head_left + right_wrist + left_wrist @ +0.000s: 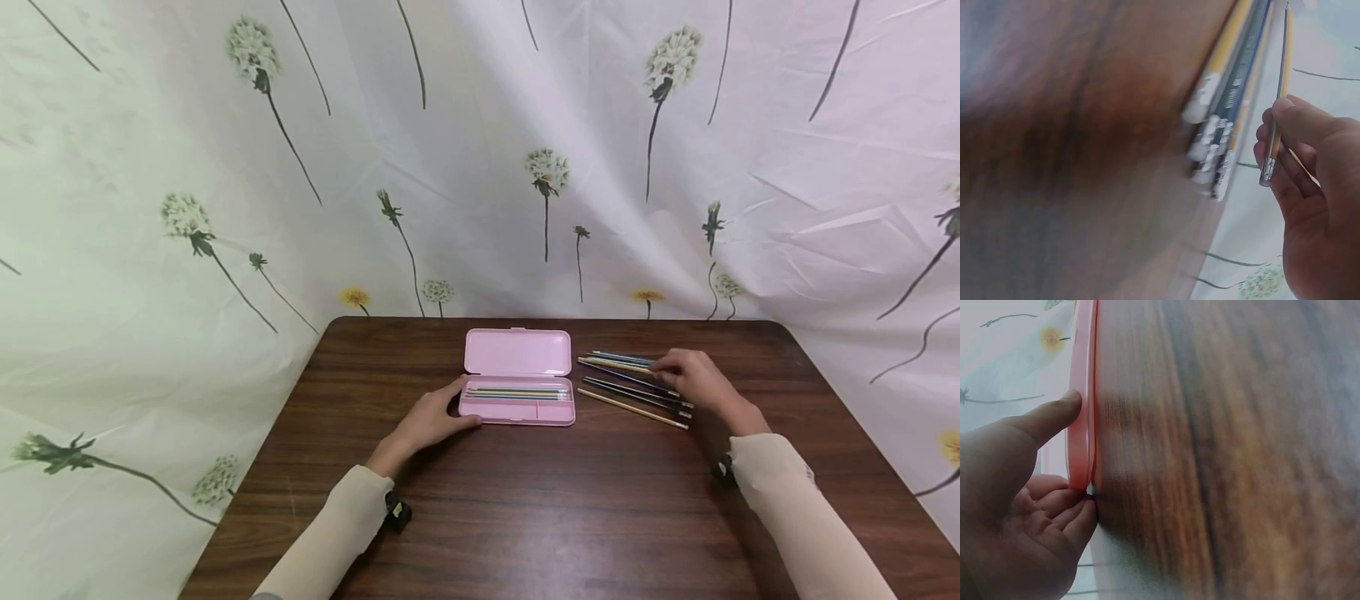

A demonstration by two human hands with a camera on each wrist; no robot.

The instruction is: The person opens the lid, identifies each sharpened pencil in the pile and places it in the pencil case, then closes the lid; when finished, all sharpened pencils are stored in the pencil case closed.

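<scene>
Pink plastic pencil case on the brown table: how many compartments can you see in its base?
3: a long far compartment holding slim multicoloured pencils, a shorter near-left compartment and a small near-right compartment. None appears hidden.

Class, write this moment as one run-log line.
left hand: holds pink case; right hand: pinches yellow pencil; case: open, pencils inside; table: more pencils

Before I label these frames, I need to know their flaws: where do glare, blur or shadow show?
Head view: soft glare on the table near the bottom edge; left wrist view: dim, table grain blurred; right wrist view: the table blurred with a dark band across it, while the pencil in the right hand looks sharper.
</scene>
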